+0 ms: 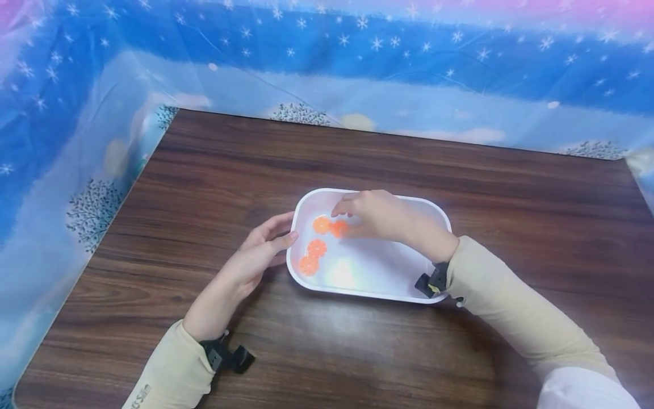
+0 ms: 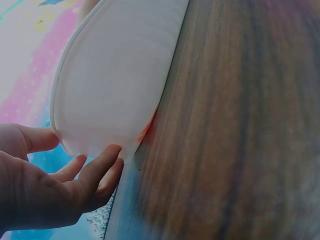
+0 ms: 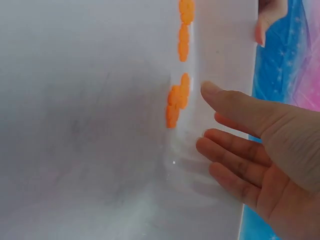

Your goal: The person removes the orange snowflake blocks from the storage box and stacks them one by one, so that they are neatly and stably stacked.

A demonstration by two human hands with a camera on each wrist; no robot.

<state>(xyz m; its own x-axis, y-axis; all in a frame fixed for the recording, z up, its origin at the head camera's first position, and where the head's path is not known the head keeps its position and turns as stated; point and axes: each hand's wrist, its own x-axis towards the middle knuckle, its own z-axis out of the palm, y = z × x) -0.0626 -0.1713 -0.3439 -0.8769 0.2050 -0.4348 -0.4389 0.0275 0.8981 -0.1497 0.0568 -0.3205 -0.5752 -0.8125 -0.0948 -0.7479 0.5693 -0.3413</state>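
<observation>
A white rectangular tray (image 1: pixel 368 278) with rounded corners and raised walls rests on the wooden table. Several flat, round orange pieces that look like citrus slices (image 1: pixel 317 248) lie in its left part, some overlapping. At the tray's left end, my left hand (image 1: pixel 260 250) holds the wall, its thumb at the rim and its fingers against the outside. My right hand (image 1: pixel 378 216) reaches inside over the far-left part, its fingertips beside the slices. In the right wrist view, the right thumb and fingers (image 3: pixel 232 142) are spread apart with nothing between them, near the orange slices (image 3: pixel 172 106).
The dark brown wooden table (image 1: pixel 214 165) extends around the tray on all sides. A blue curtain with white snowflakes (image 1: pixel 306 51) hangs along its back and left edges. Each wrist carries a small black camera mount; the right one (image 1: pixel 431 281) overlaps the tray's near-right corner.
</observation>
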